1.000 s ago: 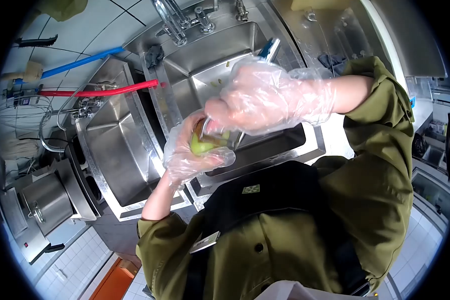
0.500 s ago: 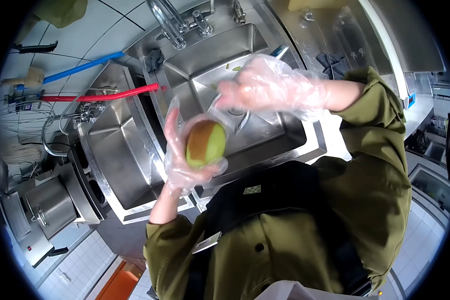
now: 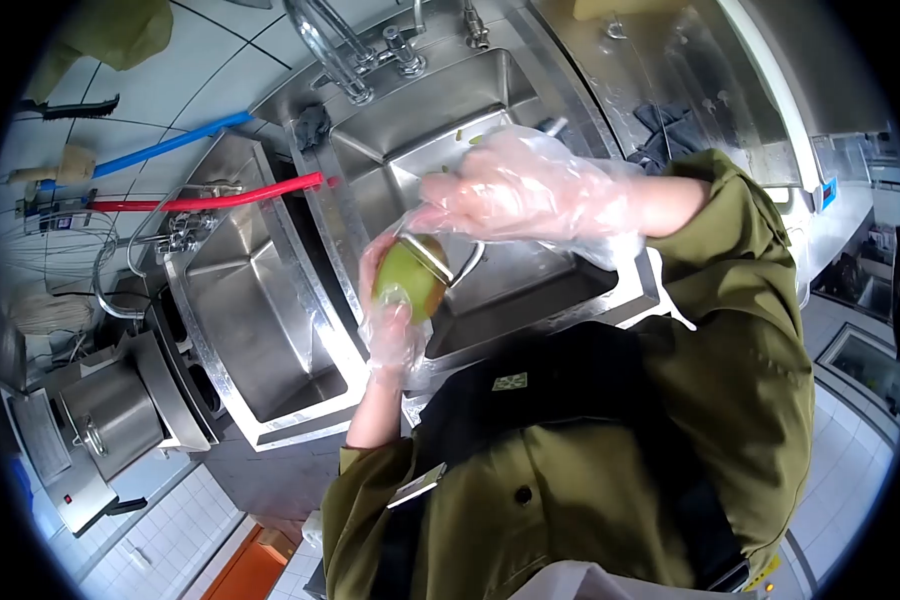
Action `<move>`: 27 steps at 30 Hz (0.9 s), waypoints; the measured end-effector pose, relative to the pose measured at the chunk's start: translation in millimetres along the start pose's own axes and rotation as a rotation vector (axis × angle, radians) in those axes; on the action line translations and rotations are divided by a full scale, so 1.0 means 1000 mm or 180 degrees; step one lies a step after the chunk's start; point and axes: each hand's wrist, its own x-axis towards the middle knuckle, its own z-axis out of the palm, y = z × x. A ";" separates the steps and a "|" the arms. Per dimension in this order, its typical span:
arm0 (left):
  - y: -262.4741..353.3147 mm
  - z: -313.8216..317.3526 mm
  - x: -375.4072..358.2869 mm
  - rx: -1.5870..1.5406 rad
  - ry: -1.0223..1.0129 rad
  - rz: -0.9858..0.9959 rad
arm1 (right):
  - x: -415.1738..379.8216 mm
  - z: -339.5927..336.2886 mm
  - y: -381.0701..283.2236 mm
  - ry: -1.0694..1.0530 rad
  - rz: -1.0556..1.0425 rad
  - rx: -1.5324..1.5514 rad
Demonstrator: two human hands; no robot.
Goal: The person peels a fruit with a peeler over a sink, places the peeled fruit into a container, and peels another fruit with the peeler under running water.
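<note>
My left hand (image 3: 395,335), in a clear plastic glove, is wrapped around an oval fruit (image 3: 402,275) with a green side and a brownish-orange side. The gloved right hand (image 3: 515,190) is closed on a Y-shaped peeler (image 3: 428,260). Its metal head lies across the upper part of the fruit. Much of the peeler's handle is hidden by the right hand, and a bluish end shows beyond it. Both hands are over the near-left part of a steel sink (image 3: 370,195).
Several green scraps (image 3: 475,139) lie in the sink beneath a chrome faucet (image 3: 335,50). A second steel basin (image 3: 260,330) is on the left, with a red hose (image 3: 230,195) across its top end. Dark cloths (image 3: 660,130) lie on the right counter.
The left hand has turned the fruit, bringing more green upward, and its fingers have closed around it. The right hand has moved slightly left and down, bringing the peeler onto the fruit.
</note>
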 end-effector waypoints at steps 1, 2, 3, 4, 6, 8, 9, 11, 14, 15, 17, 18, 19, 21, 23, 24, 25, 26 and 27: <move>-0.004 -0.005 0.003 0.0003 -0.0050 0.0247 | -0.003 0.005 0.008 0.0293 -0.0266 0.0110; 0.000 -0.009 -0.001 -0.0079 -0.0087 0.0379 | -0.016 0.014 0.021 0.0290 -0.0363 -0.0027; 0.013 -0.009 -0.005 -0.0163 -0.0123 0.0527 | -0.030 0.024 0.035 0.0290 -0.0460 -0.0164; 0.026 -0.010 -0.008 -0.0234 -0.0168 0.0663 | -0.035 0.028 0.043 0.0294 -0.0557 -0.0300; 0.027 -0.009 0.002 -0.0290 -0.0165 0.0599 | -0.038 0.012 0.031 -0.1084 0.1046 0.0309; 0.012 -0.020 0.005 0.0101 0.0385 0.0348 | -0.016 -0.007 0.016 -0.1259 0.1903 0.0609; 0.009 -0.017 0.005 0.0292 0.0492 0.0348 | -0.013 -0.005 0.016 -0.1075 0.1775 0.0669; 0.014 -0.013 0.007 0.0171 0.0294 0.0315 | -0.004 -0.012 0.007 -0.1227 0.1508 0.0550; 0.020 -0.009 0.005 0.0048 0.0011 0.0081 | 0.005 -0.004 -0.003 -0.0574 0.0573 0.0155; 0.028 -0.004 0.004 -0.0027 -0.0037 0.0114 | -0.001 0.013 -0.001 -0.0045 0.0145 -0.0330; 0.028 -0.006 0.005 0.0119 -0.0117 0.0421 | -0.025 0.036 0.023 -0.0179 -0.0170 -0.0677; 0.031 -0.005 0.000 0.0011 -0.0189 0.0494 | -0.038 0.047 0.035 -0.0233 -0.0333 -0.0845; 0.038 -0.004 -0.007 -0.0083 -0.0297 0.0558 | -0.068 0.067 0.052 -0.0281 -0.0076 -0.0885; 0.019 -0.017 -0.004 0.0434 0.0089 0.0628 | -0.092 0.067 0.070 -0.0643 -0.0010 -0.0877; 0.005 -0.024 0.001 0.0706 0.0272 0.0650 | -0.093 0.065 0.070 -0.0794 -0.0166 -0.0920; 0.001 -0.024 0.006 0.0710 0.0256 0.0674 | -0.092 0.067 0.066 -0.0683 -0.0187 -0.1031; -0.001 -0.025 0.007 0.0650 0.0049 0.0729 | -0.082 0.063 0.050 -0.0244 -0.0146 -0.1333; 0.000 -0.020 0.007 0.0260 0.0103 0.0478 | -0.072 0.057 0.034 0.0186 -0.0105 -0.1622; 0.006 -0.008 0.008 -0.0127 0.0162 0.0236 | -0.055 0.046 0.018 0.0396 -0.0137 -0.1559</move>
